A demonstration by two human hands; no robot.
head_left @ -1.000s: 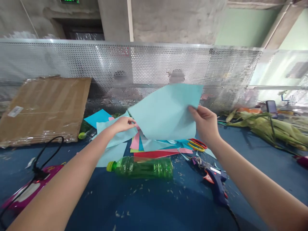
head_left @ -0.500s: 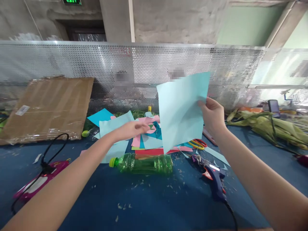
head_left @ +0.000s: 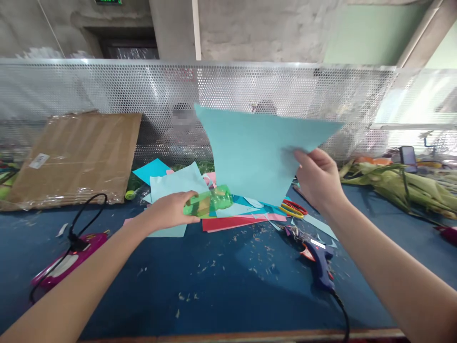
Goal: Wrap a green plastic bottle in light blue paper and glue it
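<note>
My right hand (head_left: 319,178) pinches a light blue sheet of paper (head_left: 253,152) near its right side and holds it up above the table. With my left hand (head_left: 174,208) I grip a green plastic bottle (head_left: 221,197), raised over the paper pile; its yellow-green cap is not visible. Beneath and behind the bottle lie a pale blue sheet (head_left: 178,181), a bright blue sheet (head_left: 153,171) and a red sheet (head_left: 228,223). Scissors with red and yellow handles (head_left: 293,209) rest just below the raised sheet's lower right.
A blue glue gun (head_left: 319,267) with a cord lies at right. A magenta power strip (head_left: 67,262) is at left. Cardboard (head_left: 78,162) leans against the perforated metal screen (head_left: 160,90). Corn husks (head_left: 389,190) and a phone (head_left: 408,158) are at far right; scraps dot the table (head_left: 221,295).
My left hand has taken hold of the green bottle and lifted it off the table toward the papers. The blue sheet in my right hand has swung round and spread wider to the left.
</note>
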